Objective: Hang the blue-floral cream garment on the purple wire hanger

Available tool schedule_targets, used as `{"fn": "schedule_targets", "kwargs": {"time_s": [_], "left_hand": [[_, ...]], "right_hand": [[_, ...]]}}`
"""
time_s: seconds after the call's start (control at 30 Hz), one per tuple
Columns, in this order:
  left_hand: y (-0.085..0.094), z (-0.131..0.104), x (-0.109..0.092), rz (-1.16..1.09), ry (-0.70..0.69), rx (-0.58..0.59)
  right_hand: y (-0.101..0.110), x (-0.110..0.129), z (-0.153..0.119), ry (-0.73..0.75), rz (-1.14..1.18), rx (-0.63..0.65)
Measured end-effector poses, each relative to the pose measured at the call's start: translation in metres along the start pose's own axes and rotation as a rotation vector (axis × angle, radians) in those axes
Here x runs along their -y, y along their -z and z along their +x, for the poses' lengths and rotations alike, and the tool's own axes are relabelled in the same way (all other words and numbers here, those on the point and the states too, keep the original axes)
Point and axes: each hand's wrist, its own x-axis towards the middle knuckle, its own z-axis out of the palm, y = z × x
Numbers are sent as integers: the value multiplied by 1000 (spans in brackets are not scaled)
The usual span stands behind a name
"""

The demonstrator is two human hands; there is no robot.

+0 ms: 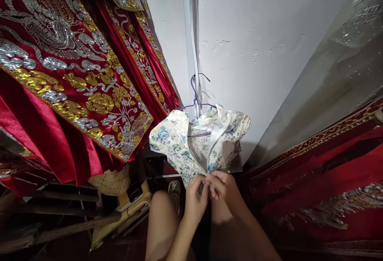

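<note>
Left of the floral shirt (175, 141), red embroidered cloth (98, 89) hangs close, its lower edge above a wooden chair (131, 205). The shirt hangs on a purple hanger (196, 102) against the wall (239, 65); at its front opening, left hand (196, 197) and right hand (223, 185) pinch the edges, fingers closed. Right of the shirt, more red cloth (338, 173).

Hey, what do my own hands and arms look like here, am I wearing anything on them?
Your left hand and right hand are both ungloved. Your forearms show no sleeves, and I see no watch or bracelet on either wrist. The fingers are too small in view to rule out a thin ring.
</note>
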Motion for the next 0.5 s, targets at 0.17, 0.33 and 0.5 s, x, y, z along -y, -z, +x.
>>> {"fn": "schedule_targets", "kwargs": {"time_s": [0.17,0.33,0.5], "left_hand": [[20,16,6,161,-2,225],[47,25,8,419,-34,331],[59,27,-5,410,-30,365]], "right_hand": [[0,54,43,67,286,-96],[-20,123,77,195,358,12],[-29,145,72,282,291,29]]}}
